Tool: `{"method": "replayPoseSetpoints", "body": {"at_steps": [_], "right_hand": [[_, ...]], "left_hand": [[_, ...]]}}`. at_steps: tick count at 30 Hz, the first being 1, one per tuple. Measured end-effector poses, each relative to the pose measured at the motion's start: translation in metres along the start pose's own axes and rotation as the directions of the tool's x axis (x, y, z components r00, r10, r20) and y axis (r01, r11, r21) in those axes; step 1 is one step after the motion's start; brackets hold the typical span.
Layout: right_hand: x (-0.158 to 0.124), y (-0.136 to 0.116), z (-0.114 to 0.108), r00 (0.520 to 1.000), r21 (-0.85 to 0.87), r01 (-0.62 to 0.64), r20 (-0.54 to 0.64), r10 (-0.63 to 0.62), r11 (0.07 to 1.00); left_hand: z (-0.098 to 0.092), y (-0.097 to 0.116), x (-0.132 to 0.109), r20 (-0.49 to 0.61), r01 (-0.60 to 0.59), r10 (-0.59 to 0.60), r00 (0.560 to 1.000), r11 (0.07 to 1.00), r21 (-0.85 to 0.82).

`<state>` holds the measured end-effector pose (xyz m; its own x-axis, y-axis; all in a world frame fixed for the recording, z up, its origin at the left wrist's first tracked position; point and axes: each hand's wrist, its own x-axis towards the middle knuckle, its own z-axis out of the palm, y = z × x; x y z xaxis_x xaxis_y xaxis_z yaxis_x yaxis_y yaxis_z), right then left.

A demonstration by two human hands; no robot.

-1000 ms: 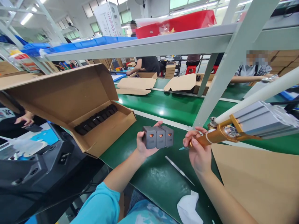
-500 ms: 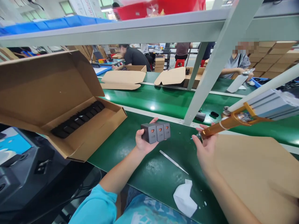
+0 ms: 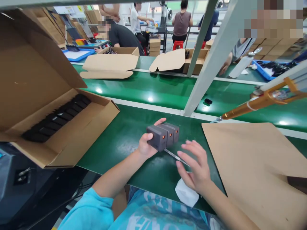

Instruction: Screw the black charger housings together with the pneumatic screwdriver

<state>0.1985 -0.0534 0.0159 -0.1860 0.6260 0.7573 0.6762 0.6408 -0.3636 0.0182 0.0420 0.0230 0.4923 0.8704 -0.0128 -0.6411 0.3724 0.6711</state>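
Dark grey blocks [image 3: 157, 138], three, set side by side in a row; ports [image 3: 163, 137] with orange inside, on the faces turned right. Location: centre of the frame, raised above the green desk [image 3: 127, 127]. Left hand [image 3: 144, 146]: closed around the row, thumb on the nearest block. Right hand [image 3: 198, 166]: partly open, fingers spread and slightly bent, visibly empty; near the blocks, apart from them. Thin pale strip [image 3: 172, 154]: on the desk, one end behind the right fingers; contact with them impossible to tell. White sheet [image 3: 185, 193]: lower centre, beside the right hand. Orange driver [image 3: 249, 108]: slanting in from the right edge, tip near the upper left corner of flat cardboard [image 3: 254, 153]. Open carton [image 3: 96, 131]: left side, black pieces [image 3: 56, 119] in a row inside.
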Motion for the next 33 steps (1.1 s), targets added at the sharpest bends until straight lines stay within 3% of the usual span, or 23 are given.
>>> {"method": "replayPoseSetpoints", "body": {"at_steps": [6, 12, 28, 33], "right_hand": [[-0.005, -0.002, 0.007, 0.997, -0.063, 0.031, 0.076, -0.027, 0.998], [-0.006, -0.001, 0.005, 0.991, -0.091, 0.039, 0.132, -0.026, 0.995], [-0.002, 0.002, 0.002, 0.987, -0.147, 0.096, 0.144, -0.075, 0.984], [-0.001, 0.0, 0.001, 0.982, 0.006, 0.082, 0.171, -0.082, 0.997]], "left_hand": [[0.004, -0.006, -0.004, 0.029, 0.107, -0.107, 0.994, 0.994, 0.02], [0.007, -0.008, -0.006, 0.041, 0.111, -0.112, 0.993, 0.994, 0.026], [0.006, -0.012, -0.008, 0.045, 0.139, -0.14, 0.989, 0.99, 0.034], [0.007, -0.012, -0.008, 0.042, 0.152, -0.153, 0.987, 0.988, 0.008]]}}
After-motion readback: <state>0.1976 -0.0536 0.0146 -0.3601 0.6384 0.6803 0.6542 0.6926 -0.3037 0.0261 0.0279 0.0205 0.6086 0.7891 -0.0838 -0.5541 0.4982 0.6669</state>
